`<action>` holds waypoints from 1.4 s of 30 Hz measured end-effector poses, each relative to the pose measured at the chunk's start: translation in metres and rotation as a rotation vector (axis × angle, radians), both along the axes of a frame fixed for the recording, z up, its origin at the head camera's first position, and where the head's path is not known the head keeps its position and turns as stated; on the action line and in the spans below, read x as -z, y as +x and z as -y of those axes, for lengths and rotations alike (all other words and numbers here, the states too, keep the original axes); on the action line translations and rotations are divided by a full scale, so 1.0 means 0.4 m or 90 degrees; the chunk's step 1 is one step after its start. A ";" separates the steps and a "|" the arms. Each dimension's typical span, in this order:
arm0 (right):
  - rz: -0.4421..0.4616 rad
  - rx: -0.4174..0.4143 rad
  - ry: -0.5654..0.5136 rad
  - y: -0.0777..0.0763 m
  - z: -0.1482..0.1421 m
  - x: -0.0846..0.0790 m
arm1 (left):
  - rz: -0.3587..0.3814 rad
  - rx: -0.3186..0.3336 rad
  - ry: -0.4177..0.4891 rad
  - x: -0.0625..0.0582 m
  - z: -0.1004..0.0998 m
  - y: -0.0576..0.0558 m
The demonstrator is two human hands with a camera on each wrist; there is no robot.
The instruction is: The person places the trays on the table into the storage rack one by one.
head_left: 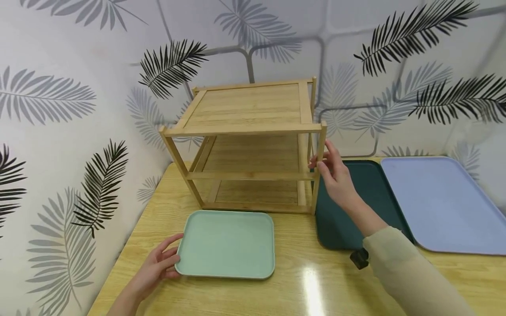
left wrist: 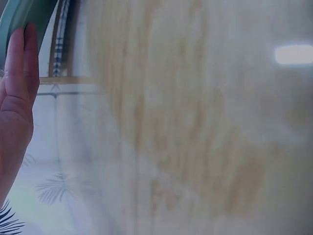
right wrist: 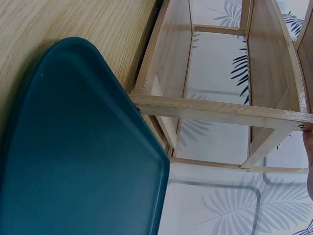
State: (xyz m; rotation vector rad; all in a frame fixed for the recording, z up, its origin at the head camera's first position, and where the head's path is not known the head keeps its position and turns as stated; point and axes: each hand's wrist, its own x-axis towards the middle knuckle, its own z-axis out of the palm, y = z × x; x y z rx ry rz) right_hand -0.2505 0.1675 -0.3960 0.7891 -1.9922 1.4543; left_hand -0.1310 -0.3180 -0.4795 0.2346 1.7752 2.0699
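A mint green tray (head_left: 227,245) lies in front of the wooden three-tier shelf (head_left: 245,129). At the tray's left edge, my left hand (head_left: 155,265) holds it with thumb and fingers. The left wrist view shows straight fingers of the left hand (left wrist: 22,78) against the green tray (left wrist: 29,17). My right hand (head_left: 336,177) grips the shelf's front right post, fingertips behind it and thumb in front. Only a sliver of the right hand (right wrist: 309,156) appears at the edge of the right wrist view, by the wooden shelf (right wrist: 220,107).
Right of the shelf lies a dark teal tray (head_left: 348,219), partly under my right arm. A larger pale lavender tray (head_left: 442,202) sits beside it. The wooden table (head_left: 292,285) meets a leaf-patterned wall (head_left: 99,109) behind and on the left.
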 end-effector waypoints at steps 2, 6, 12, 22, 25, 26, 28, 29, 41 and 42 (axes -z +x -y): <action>-0.002 0.000 0.001 0.000 0.000 0.001 | -0.016 -0.001 0.009 -0.007 -0.003 0.010; 0.000 0.006 0.005 0.000 0.001 0.002 | -0.060 -0.005 0.042 -0.028 -0.013 0.027; -0.005 0.009 0.005 0.004 0.005 -0.005 | -0.113 -0.015 0.074 -0.093 -0.032 0.032; 0.006 0.011 0.004 0.005 0.001 -0.004 | -0.177 0.008 0.225 -0.206 -0.060 0.021; -0.007 0.009 0.005 -0.001 0.000 0.001 | -0.180 0.010 0.282 -0.239 -0.071 0.016; -0.011 0.008 0.005 -0.002 0.000 0.002 | -0.179 0.009 0.298 -0.250 -0.075 0.015; -0.016 0.006 0.003 -0.004 -0.001 0.005 | -0.179 0.006 0.318 -0.272 -0.083 0.011; -0.016 0.005 0.001 -0.004 -0.001 0.005 | -0.179 0.006 0.327 -0.284 -0.087 0.008; -0.015 0.004 -0.004 -0.003 -0.001 0.006 | -0.175 0.032 0.383 -0.400 -0.135 -0.042; -0.016 0.004 -0.004 -0.004 -0.002 0.006 | -0.173 0.032 0.377 -0.404 -0.139 -0.046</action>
